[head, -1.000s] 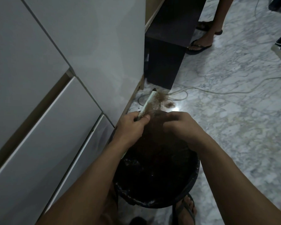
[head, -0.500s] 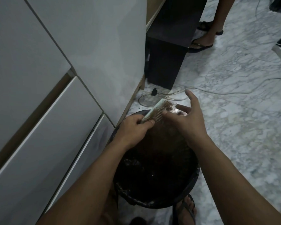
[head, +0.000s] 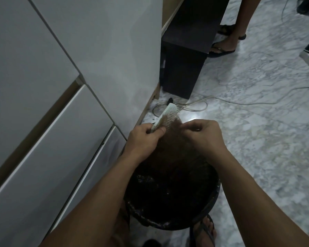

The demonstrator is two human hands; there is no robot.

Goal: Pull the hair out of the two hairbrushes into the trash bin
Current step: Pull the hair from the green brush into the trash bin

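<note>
My left hand (head: pixel 144 137) grips the handle of a white hairbrush (head: pixel 168 115), which points up and away over the far rim of a black trash bin (head: pixel 210 209) lined with a black bag. Brown hair (head: pixel 177 132) hangs in a wide strand from the bristles down towards the bin. My right hand (head: pixel 202 134) has its fingers curled and pinches that hair just right of the brush head. Only one hairbrush is in view.
White cabinet fronts (head: pixel 52 122) stand close on the left. A dark low unit (head: pixel 184 56) sits beyond the bin. Pale cables (head: pixel 239 102) trail across the marble floor. Another person's sandalled feet (head: pixel 225 45) stand at the top. My own sandalled foot (head: pixel 205 230) is beside the bin.
My right hand, spread open at the bristles half a second ago, has closed on the hair and pulled it down and right. The brush head now shows cleaner bristles.
</note>
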